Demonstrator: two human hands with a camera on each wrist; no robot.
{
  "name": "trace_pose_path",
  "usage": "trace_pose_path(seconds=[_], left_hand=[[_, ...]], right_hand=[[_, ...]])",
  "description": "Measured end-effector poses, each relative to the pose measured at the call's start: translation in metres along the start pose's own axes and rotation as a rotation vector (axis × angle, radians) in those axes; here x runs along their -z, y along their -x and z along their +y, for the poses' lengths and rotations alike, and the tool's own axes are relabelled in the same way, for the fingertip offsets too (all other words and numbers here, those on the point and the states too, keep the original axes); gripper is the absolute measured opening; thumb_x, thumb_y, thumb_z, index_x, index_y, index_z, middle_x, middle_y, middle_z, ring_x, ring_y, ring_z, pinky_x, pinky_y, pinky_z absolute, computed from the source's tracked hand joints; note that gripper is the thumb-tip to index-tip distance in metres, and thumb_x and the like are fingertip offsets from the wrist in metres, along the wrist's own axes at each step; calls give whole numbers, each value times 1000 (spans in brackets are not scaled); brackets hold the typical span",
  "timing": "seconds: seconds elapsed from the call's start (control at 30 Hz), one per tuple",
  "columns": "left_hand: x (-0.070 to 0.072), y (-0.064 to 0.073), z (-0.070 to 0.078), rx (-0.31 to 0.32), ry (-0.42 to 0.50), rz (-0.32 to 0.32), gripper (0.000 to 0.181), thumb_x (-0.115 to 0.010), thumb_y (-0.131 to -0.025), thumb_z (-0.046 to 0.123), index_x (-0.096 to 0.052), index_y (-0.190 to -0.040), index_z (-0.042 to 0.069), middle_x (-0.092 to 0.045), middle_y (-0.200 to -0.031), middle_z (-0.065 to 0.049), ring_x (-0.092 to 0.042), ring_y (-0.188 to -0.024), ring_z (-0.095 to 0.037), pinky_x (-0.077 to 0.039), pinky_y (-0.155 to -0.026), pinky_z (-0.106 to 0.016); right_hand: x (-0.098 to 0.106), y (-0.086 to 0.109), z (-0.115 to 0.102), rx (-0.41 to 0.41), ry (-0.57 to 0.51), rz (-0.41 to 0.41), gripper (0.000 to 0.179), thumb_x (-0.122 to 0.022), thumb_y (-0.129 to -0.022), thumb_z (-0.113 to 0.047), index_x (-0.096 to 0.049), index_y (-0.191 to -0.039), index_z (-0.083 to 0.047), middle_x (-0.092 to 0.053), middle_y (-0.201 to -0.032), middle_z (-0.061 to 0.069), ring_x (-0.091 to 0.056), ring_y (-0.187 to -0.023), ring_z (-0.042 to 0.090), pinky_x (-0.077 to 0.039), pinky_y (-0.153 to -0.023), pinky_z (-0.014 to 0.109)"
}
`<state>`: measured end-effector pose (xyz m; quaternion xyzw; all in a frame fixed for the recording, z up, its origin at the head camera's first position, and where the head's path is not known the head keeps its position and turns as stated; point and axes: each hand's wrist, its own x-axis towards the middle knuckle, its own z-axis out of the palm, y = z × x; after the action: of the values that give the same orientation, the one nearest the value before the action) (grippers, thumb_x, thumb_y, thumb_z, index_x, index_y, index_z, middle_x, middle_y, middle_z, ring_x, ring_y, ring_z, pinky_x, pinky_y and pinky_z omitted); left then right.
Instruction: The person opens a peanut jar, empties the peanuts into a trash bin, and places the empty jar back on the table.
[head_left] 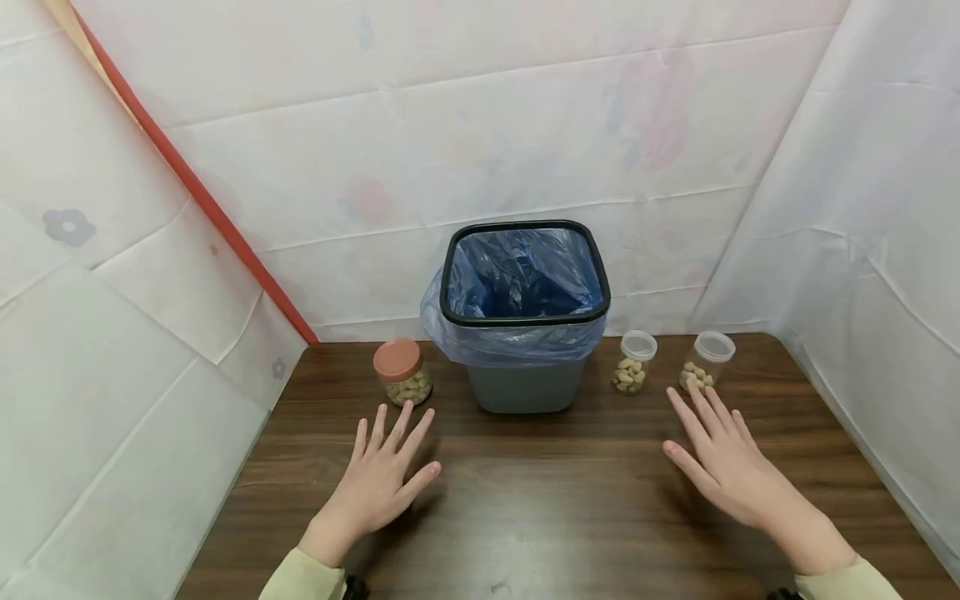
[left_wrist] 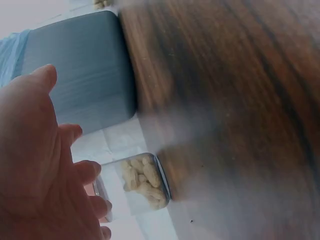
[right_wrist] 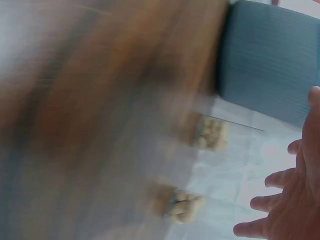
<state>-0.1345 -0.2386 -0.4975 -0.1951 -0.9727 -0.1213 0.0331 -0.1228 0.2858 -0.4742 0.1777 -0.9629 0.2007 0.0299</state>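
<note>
My left hand [head_left: 378, 483] is held over the table with its fingers spread, holding nothing. Just beyond its fingertips stands a clear jar with an orange-pink lid [head_left: 398, 359] and peanuts inside; the left wrist view shows the peanuts [left_wrist: 144, 179] through its wall. My right hand [head_left: 723, 462] is likewise spread and holds nothing. Its fingertips overlap the lower part of a small clear jar with a white lid [head_left: 714, 347] in the head view. A similar white-lidded jar [head_left: 638, 345] stands to the left of that one. Both contain peanuts.
A grey trash bin [head_left: 525, 387] with a black rim and a blue plastic liner [head_left: 525, 346] stands at the back centre, between the jars. The wooden table [head_left: 525, 500] meets fabric walls [head_left: 420, 167] behind and at both sides. A red strip [head_left: 195, 179] slants down the left corner.
</note>
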Motion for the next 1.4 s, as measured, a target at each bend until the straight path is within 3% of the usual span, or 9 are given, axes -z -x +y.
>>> trace_pose_path(seconds=[0.2, 0.43, 0.57, 0.83, 1.0, 1.17, 1.4], left_hand=[[7, -1, -3, 30, 27, 3, 78, -50, -112, 61, -21, -177, 29, -19, -181, -16, -2, -164, -53, -4, -125, -79], [19, -1, -10, 114, 109, 21, 81, -50, -113, 58, -19, -177, 22, -19, -180, -19, -1, -164, -55, -3, -124, -80], [24, -2, -16, 178, 189, 72, 83, -50, -114, 54, -15, -177, 14, -22, -178, -25, -7, -162, -59, -6, -122, -82], [27, -17, -30, 301, 345, 166, 87, -44, -115, 57, -9, -175, 5, -31, -172, -34, -33, -155, -58, -22, -121, -81], [20, -33, -41, 360, 490, 231, 89, -47, -113, 58, -5, -176, 10, -29, -173, -32, -38, -154, -54, -35, -119, -73], [7, -48, -50, 369, 617, 307, 89, -56, -112, 52, -5, -176, 18, -28, -176, -24, -33, -160, -47, -34, -122, -70], [-2, -68, -53, 364, 680, 390, 98, -73, -105, 41, -9, -176, 18, -30, -175, -26, -37, -159, -42, -40, -121, -64]], right_hand=[[22, -18, -12, 48, -64, 70, 77, -49, -118, -36, -5, -178, -16, -1, -182, 23, -2, -166, 48, -9, -127, 75], [46, -52, -33, 106, -174, 167, 74, -47, -118, -31, -6, -177, -12, -6, -181, 23, -8, -167, 45, -10, -134, 57], [53, -74, -47, 120, -234, 203, 72, -41, -119, -33, -3, -177, -12, -5, -182, 20, -8, -167, 44, -11, -133, 61], [68, -114, -72, 75, -358, 272, 69, -32, -120, -44, -2, -177, -20, -8, -183, 15, -13, -166, 44, -17, -127, 72], [74, -134, -79, 75, -400, 308, 69, -30, -119, -48, -6, -178, -19, -15, -181, 18, -19, -164, 46, -19, -126, 73], [73, -152, -83, 77, -456, 317, 71, -28, -118, -53, -9, -178, -20, -18, -181, 15, -20, -165, 41, -18, -128, 70], [70, -170, -90, 63, -513, 287, 75, -26, -116, -61, -9, -178, -22, -13, -183, 7, -15, -167, 36, -14, -130, 67]])
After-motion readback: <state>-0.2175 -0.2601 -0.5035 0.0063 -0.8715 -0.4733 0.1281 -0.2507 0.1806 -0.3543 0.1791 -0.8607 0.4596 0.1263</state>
